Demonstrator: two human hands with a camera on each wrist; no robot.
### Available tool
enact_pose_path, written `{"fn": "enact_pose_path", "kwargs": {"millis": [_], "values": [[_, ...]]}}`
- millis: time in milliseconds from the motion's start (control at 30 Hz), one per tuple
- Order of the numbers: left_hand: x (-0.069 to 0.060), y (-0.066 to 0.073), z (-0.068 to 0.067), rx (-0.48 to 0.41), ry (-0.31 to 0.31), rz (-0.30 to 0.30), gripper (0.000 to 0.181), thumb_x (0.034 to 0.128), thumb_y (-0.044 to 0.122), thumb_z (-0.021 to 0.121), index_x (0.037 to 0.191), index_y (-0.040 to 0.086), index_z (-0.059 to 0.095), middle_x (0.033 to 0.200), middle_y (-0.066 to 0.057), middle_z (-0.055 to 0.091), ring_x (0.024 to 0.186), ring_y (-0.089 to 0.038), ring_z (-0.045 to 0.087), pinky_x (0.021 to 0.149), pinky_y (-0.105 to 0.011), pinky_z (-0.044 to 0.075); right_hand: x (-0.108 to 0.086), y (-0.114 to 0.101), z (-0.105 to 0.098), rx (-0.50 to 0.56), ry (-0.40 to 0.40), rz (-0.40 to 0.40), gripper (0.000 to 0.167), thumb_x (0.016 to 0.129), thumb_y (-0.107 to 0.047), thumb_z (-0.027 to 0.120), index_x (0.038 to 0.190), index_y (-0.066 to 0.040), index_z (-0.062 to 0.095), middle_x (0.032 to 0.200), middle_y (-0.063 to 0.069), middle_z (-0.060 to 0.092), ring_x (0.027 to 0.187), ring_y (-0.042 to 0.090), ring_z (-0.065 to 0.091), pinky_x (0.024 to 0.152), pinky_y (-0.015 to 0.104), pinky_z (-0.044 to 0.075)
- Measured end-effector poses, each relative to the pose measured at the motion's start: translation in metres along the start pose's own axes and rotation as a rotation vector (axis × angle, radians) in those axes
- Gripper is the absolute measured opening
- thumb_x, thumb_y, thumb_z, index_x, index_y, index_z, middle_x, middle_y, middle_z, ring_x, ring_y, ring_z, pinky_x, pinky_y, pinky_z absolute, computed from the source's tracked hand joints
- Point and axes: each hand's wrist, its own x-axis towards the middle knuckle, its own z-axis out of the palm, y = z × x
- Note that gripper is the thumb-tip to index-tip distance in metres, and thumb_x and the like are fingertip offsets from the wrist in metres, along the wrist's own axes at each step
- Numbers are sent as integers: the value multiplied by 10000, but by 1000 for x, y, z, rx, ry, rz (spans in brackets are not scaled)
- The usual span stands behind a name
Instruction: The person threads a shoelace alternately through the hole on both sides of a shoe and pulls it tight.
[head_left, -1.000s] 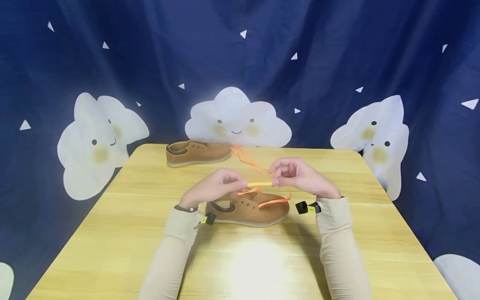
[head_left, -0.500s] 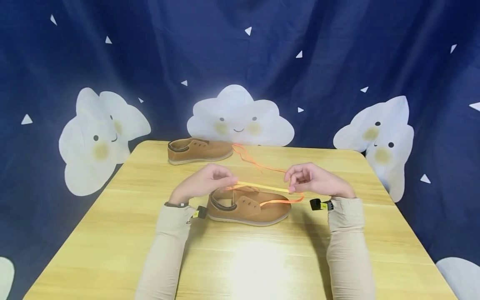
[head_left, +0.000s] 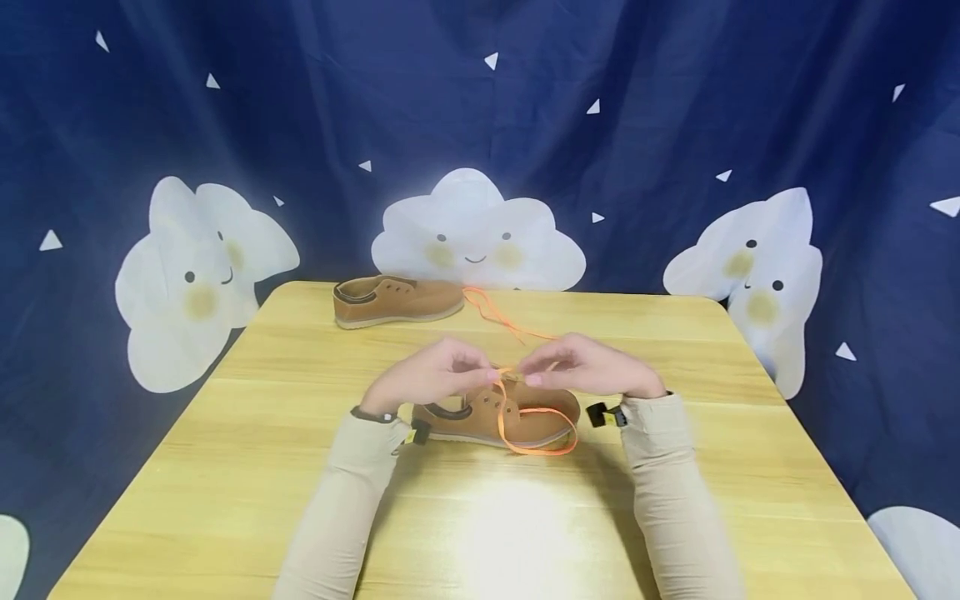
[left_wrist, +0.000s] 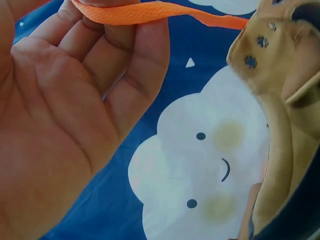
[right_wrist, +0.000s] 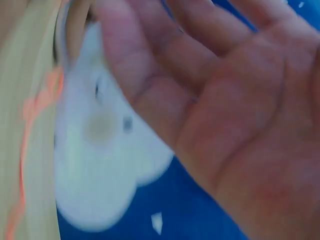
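Note:
In the head view, a brown shoe (head_left: 480,421) sits side-on on the table with its toe to the right. An orange shoelace (head_left: 551,452) leaves its front eyelets, loops over the near side and rises to my left hand (head_left: 431,372). That hand pinches the lace between thumb and fingers; the left wrist view has the lace (left_wrist: 150,12) stretched from its fingers to the eyelet flap (left_wrist: 250,45). My right hand (head_left: 600,367) has thumb and fingertips close to the left ones, above the shoe's tongue. Whether it grips the lace is too small to tell; its fingertips are cut off in the right wrist view.
A second brown shoe (head_left: 401,302) stands at the table's back left. Another orange lace (head_left: 495,315) lies to its right and runs behind my right hand. Behind the wooden table (head_left: 225,467) hangs a dark blue curtain (head_left: 637,150) with clouds.
My hands first drew apart with the lace stretched between them, then came together over the shoe. The lace now hangs in a loop over the shoe's near side.

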Motion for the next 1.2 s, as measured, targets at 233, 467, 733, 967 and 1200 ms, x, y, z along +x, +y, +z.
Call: {"fn": "enact_pose_path", "kwargs": {"millis": [233, 467, 733, 967, 1200], "values": [[2, 0, 3, -12, -8, -9, 322, 1045, 296, 609, 950, 17, 739, 653, 37, 535, 577, -103, 460, 558, -233, 393, 20, -12, 20, 158, 13, -63, 165, 994, -117, 677, 1054, 17, 751, 962, 199, 743, 844, 127, 658, 806, 274, 570], [1, -2, 2, -5, -11, -29, 336, 1046, 311, 608, 925, 19, 720, 672, -5, 543, 586, -112, 467, 569, -245, 415, 10, -10, 13, 70, -26, 11, 135, 1005, -154, 654, 899, -121, 732, 772, 4, 646, 685, 103, 557, 663, 238, 496], [-5, -3, -8, 13, 24, -46, 364, 1035, 371, 622, 906, 41, 706, 659, -6, 515, 571, -158, 486, 563, -279, 450, -16, 3, -7, 8, -116, -42, 201, 1035, -141, 618, 852, -82, 679, 709, -88, 530, 621, 41, 463, 598, 200, 412], [-13, -7, -17, 19, 77, -70, 299, 1031, 396, 619, 837, 177, 679, 655, 36, 498, 581, -113, 444, 591, -277, 413, -34, 21, -19, 73, -145, 2, 159, 995, -79, 653, 850, -57, 716, 702, -87, 571, 582, -6, 437, 529, 186, 378], [-6, -4, -7, 23, 0, -16, 317, 1036, 331, 624, 921, 56, 730, 671, -19, 546, 584, -94, 445, 563, -249, 408, -16, 18, -8, 3, -95, 26, 158, 1008, -179, 669, 1000, -79, 790, 853, -4, 732, 713, 6, 583, 661, 207, 507]]}}
